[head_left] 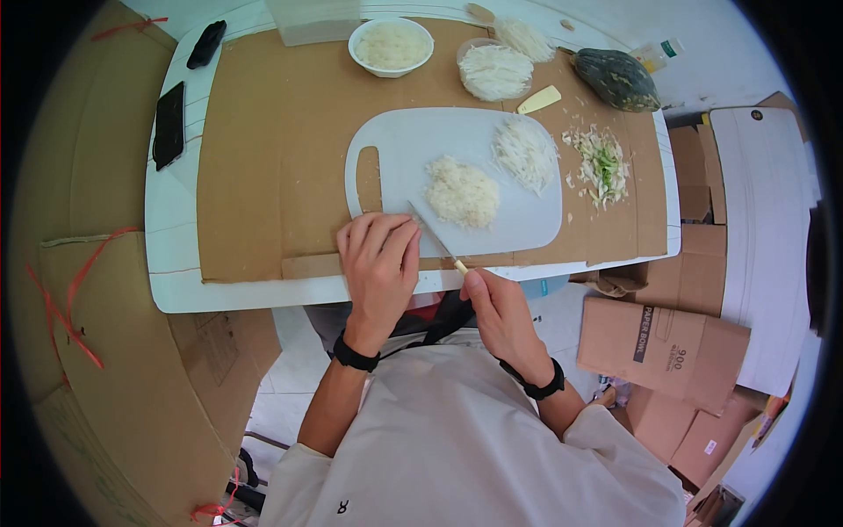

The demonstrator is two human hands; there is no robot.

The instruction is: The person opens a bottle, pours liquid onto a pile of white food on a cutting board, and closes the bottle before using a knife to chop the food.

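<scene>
My R hand [498,309] is closed round the pale handle of the knife [461,266], blade angled up & left, tip close to the fingertips of my L hand [379,256]. L hand's narrow, fingers bent & together at the board's near-left edge; can't tell if there's a bit pinched under them. Both wrists have a black band.

The board [413,140] lies just beyond both hands, on cardboard [263,132] over the white tabletop [180,285], its slot just past my L hand. On it, pile A [463,191], fine white shreds, sits beyond & a bit R of my L fingertips; pile B [525,154], longer strips, is farther off to the R, beyond my R hand.

Off the board, R of pile B: scraps [603,165], pale w/ some green. Farther out past my R hand: cream tool [539,99], tub [495,72] heaped w/ white strips, more strips [525,39] behind it, & dark green squash [616,79] w/ a bottle [654,56] by it. Well beyond my L hand: white bowl [391,46] of pale shreds & clear box [314,22]. Phone [169,126] is out to the L, w/ a black item [206,44] past it.
</scene>
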